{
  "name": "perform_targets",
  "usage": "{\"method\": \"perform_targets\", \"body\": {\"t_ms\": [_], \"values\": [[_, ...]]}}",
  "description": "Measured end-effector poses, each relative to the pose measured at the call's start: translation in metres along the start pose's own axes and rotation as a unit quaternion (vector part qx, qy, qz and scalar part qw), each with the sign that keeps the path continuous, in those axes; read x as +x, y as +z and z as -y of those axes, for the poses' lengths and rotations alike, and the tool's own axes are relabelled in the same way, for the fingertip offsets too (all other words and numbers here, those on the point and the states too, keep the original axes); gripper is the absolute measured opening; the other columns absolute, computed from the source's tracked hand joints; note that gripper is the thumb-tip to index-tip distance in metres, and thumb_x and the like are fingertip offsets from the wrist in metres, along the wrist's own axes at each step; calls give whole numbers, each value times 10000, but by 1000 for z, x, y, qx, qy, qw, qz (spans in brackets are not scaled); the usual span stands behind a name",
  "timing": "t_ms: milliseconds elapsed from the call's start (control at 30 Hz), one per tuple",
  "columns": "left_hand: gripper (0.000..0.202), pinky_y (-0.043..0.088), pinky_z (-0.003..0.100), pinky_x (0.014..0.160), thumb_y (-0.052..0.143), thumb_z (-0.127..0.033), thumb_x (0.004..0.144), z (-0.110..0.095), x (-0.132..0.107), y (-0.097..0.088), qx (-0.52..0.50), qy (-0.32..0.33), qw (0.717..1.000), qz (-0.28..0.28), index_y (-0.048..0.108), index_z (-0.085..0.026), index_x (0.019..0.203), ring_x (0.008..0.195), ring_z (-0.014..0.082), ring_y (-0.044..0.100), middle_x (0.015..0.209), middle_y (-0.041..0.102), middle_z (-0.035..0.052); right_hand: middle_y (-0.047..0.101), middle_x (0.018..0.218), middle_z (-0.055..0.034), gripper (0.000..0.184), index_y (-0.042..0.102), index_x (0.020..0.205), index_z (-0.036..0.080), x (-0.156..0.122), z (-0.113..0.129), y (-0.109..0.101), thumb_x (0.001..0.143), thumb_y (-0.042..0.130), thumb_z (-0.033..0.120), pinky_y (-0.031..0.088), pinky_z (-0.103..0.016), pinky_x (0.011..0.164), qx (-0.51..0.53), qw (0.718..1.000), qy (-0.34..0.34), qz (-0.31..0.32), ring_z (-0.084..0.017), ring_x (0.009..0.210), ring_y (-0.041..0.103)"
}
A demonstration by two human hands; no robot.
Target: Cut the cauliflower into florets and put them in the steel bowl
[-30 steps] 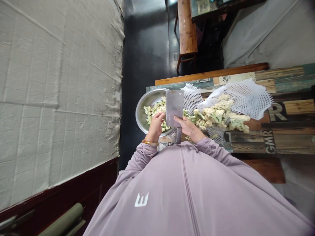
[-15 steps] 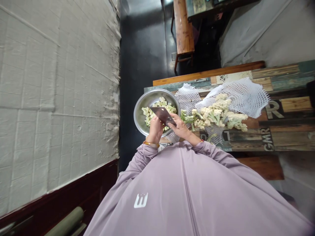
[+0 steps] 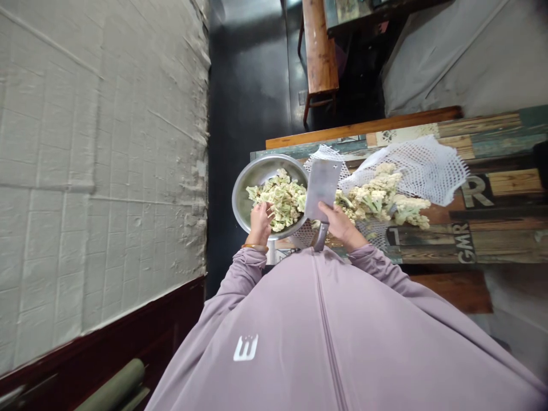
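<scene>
My right hand [image 3: 339, 223] grips a cleaver [image 3: 323, 185] where blade and handle meet. Its broad flat blade stands up over the right rim of the metal bowl [image 3: 240, 201], and the handle points down toward my jacket. Inside that bowl lie cut cauliflower florets [image 3: 282, 197]. My left hand [image 3: 259, 225] is at the bowl's near left side, fingers curled closed against the florets; whatever they pinch is too small to make out. To the right of my right hand, larger cauliflower pieces [image 3: 381, 194] rest on the table.
White foam netting [image 3: 423, 165] lies spread behind the cauliflower, on a patchwork-patterned wooden table [image 3: 505, 228]. More netting [image 3: 327, 153] sits beside the bowl. A pale wall [image 3: 107, 171] rises on the left. A wooden bench [image 3: 319, 51] stands farther off on the dark floor.
My right hand has swung the cleaver right and turned it upright, away from above the bowl. My left hand has parted from it, shifting slightly left. More florets in the bowl show now.
</scene>
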State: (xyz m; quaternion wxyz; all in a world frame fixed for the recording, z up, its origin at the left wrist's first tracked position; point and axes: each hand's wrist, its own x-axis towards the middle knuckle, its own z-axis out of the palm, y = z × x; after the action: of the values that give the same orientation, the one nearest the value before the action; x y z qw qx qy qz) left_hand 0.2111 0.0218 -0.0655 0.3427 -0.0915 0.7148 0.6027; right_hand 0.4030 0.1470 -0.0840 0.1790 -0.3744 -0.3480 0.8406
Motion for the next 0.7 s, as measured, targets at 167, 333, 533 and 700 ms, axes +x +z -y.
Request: {"method": "perform_targets", "body": {"t_ms": [167,333,533,700], "values": [[262,404,205,619,742,-341,718,3,1,-10,48,19,998,-38,575,-177,836,700,101,586,775,613,-1,749,765,32,383,655,877,241,-1,10,-13,653,857,478,608,-325,769,92,994,53,-13,-193,803,737],[414,512,264,766,754,-425,767,-8,-24,9,24,21,988,148,641,-185,1085,867,146,668,1045,683,74,771,805,15,393,661,868,238,-6,11,-6,634,882,464,632,-373,792,126,990,68,4,-216,809,747],[482,569,335,817,793,-494,752,-15,-54,36,-23,-45,946,319,692,-196,1118,818,144,637,985,665,57,783,849,-15,376,678,942,226,-7,12,-2,684,860,431,646,-409,765,141,986,75,46,-244,827,752],[510,562,350,857,842,-406,717,-14,-64,36,-44,-51,943,326,658,-207,1149,818,131,640,946,660,19,781,867,-23,343,673,948,224,-12,16,-5,717,838,417,640,-381,734,125,987,70,71,-240,847,748]]}}
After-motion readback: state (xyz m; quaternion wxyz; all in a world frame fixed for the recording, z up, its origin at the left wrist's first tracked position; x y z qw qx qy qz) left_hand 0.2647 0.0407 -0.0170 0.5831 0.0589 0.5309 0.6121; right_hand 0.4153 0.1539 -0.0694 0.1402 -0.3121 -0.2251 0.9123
